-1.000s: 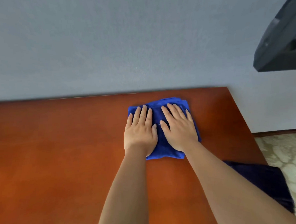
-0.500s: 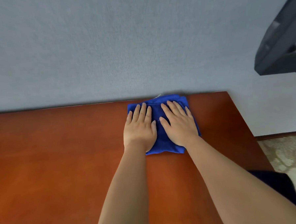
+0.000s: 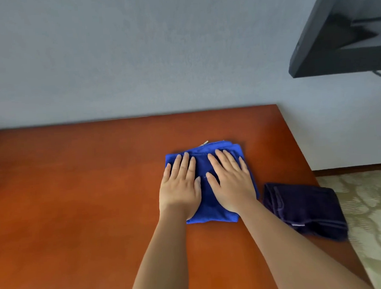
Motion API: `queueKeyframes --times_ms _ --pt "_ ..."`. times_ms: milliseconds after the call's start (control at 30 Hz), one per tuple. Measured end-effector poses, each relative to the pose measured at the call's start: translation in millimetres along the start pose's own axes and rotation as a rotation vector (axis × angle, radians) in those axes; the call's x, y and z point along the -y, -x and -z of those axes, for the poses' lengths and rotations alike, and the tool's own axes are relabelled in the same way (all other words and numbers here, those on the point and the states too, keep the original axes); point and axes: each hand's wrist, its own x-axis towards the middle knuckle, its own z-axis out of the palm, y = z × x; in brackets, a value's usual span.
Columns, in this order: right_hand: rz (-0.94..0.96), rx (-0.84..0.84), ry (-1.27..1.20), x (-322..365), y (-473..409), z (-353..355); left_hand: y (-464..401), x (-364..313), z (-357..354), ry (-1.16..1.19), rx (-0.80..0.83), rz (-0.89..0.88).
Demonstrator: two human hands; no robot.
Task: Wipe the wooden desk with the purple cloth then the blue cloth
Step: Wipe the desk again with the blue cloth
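While both flat hands, left hand (image 3: 180, 187) and right hand (image 3: 230, 182), fingers straight, press folded bright-blue cloth (image 3: 207, 212) on reddish-brown wooden desk (image 3: 78, 205), you keep even pressure, overlap strokes, steer clear of folded dark-purple cloth (image 3: 307, 209) lying just right at desk edge.

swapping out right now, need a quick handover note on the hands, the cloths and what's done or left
Left hand: open, pressed flat on the blue cloth.
Right hand: open, flat on the same cloth, beside the left.
Blue cloth: folded, on the wooden desk towards its right side, short of the back edge.
Purple cloth: folded, lying untouched at the desk's right edge, partly over it.
Done: the purple cloth is set aside, so that pass looks finished; the blue pass is under way.
Left: wipe the remaining desk with the blue cloth; how much is covered cannot be told.
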Motion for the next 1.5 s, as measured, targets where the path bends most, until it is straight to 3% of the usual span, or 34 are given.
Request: queueKeyframes --times_ms 567,800,1033,1500 --pt "-0.117 -0.033 0.035 -20.0 -147.4 8.8 -156.9 20.4 14.5 0.037 -0.034 -0.076" --pt "-0.142 -0.032 0.039 -25.0 -169.2 10.8 -183.0 22.4 16.9 0.033 -0.036 -0.108" --pt "-0.132 -0.018 0.050 -18.6 -137.4 10.3 -150.1 21.3 16.2 0.019 -0.027 -0.114" --pt "-0.047 -0.001 0.017 1.0 20.6 0.6 15.1 -5.7 -7.0 0.005 0.005 -0.037"
